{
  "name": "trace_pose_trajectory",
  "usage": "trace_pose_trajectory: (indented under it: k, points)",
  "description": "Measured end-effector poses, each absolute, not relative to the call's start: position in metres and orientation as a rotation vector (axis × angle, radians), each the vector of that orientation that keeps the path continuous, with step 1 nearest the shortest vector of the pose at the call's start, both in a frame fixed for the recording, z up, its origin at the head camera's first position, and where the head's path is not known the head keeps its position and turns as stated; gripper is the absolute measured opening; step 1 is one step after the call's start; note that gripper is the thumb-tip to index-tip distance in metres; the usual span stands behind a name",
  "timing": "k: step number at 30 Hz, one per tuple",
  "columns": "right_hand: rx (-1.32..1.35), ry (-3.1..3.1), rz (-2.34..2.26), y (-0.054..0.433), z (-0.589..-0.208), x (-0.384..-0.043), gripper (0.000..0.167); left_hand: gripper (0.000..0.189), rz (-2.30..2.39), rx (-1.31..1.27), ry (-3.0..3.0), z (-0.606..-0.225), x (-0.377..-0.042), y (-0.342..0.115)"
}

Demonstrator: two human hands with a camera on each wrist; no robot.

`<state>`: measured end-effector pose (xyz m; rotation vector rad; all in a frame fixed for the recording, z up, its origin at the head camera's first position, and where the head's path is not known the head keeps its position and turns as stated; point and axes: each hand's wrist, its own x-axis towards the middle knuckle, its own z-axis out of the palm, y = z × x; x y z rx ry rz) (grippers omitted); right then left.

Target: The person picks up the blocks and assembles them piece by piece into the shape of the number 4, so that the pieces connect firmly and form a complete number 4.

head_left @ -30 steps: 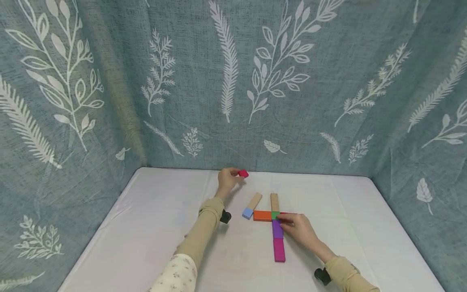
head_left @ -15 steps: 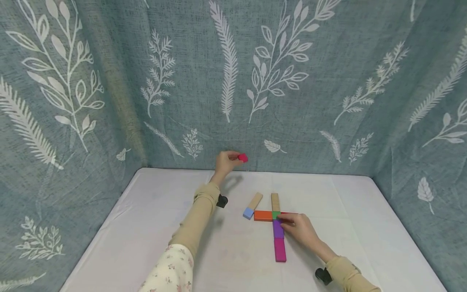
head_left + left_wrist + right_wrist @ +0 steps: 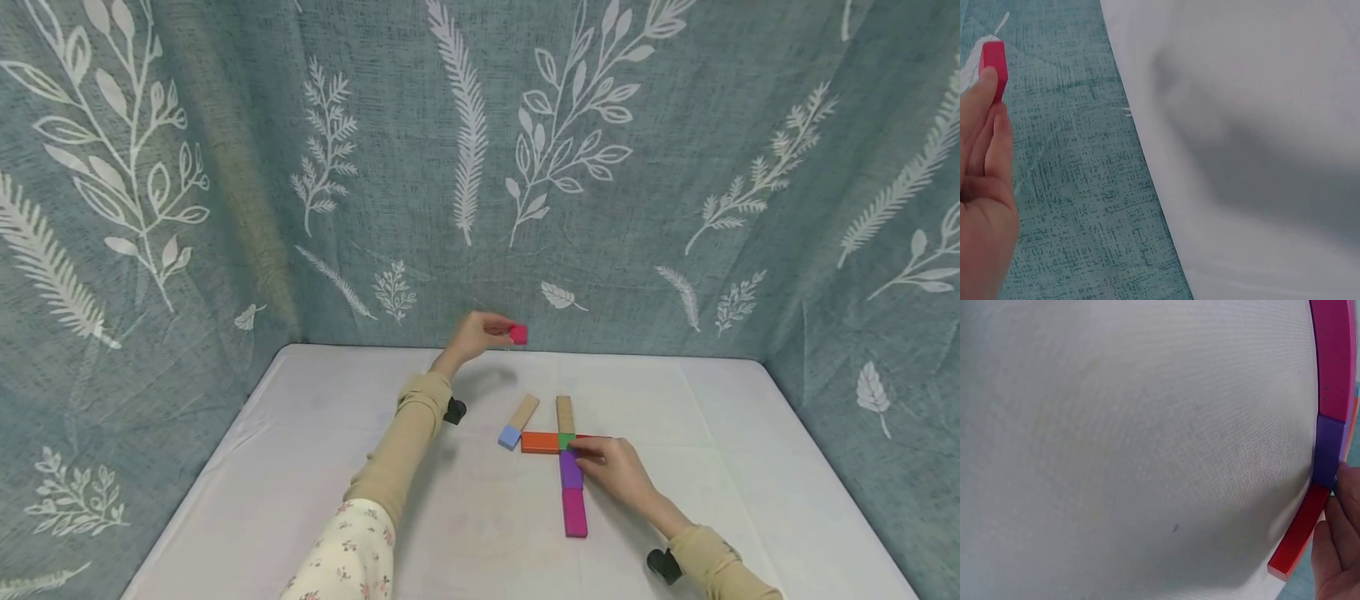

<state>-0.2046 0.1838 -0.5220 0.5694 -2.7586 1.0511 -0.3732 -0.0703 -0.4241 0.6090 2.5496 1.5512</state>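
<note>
My left hand pinches a small pinkish-red block between thumb and fingers, raised over the table's far edge. On the table, several blocks form a cross: a green block in the middle, a plain wooden one behind it, an orange one to the left, then purple and magenta blocks in front. A red block makes the right arm, mostly hidden by my hand in the head view. My right hand rests its extended fingertips at the green and purple blocks.
Left of the cross lies a slanted pair, a light blue block touching a plain wooden one. The white-covered table ends at a teal leaf-patterned curtain. A black wrist camera hangs at the right sleeve.
My left hand has lifted the pinkish-red block up from just above the table's far edge, then moved slightly right with it. My right hand and the laid-out blocks have stayed put.
</note>
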Motion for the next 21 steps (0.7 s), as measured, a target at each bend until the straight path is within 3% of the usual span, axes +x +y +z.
trace_pose_trajectory:
  k: [13,21]
  points:
    - [0.558,-2.773,1.028,0.183,-0.516,-0.203,0.029,0.034,1.28,0.748,2.484,-0.423,-0.368,-0.056]
    - [0.553,-2.769,1.044,0.184,-0.518,-0.204,0.029,0.032,1.153,0.77,2.529,-0.442,-0.368,-0.045]
